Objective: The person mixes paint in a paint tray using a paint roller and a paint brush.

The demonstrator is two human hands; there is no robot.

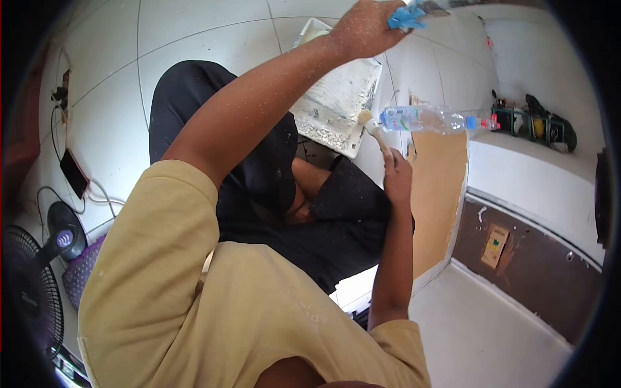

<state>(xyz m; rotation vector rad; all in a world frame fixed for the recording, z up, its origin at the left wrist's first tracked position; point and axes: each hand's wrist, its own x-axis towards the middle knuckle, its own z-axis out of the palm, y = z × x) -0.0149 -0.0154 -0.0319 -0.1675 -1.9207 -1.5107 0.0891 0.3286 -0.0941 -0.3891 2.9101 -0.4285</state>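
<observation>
Head view: paintbrush (372, 127) in right hand (397, 176), near tray (345, 89)

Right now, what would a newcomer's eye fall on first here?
Probably the white tray, messy with pale smears, in the upper middle beyond the bent legs. Then the brush in the right hand by the tray's right edge, with a clear bottle alongside. At the top, the left hand grips something blue.
</observation>
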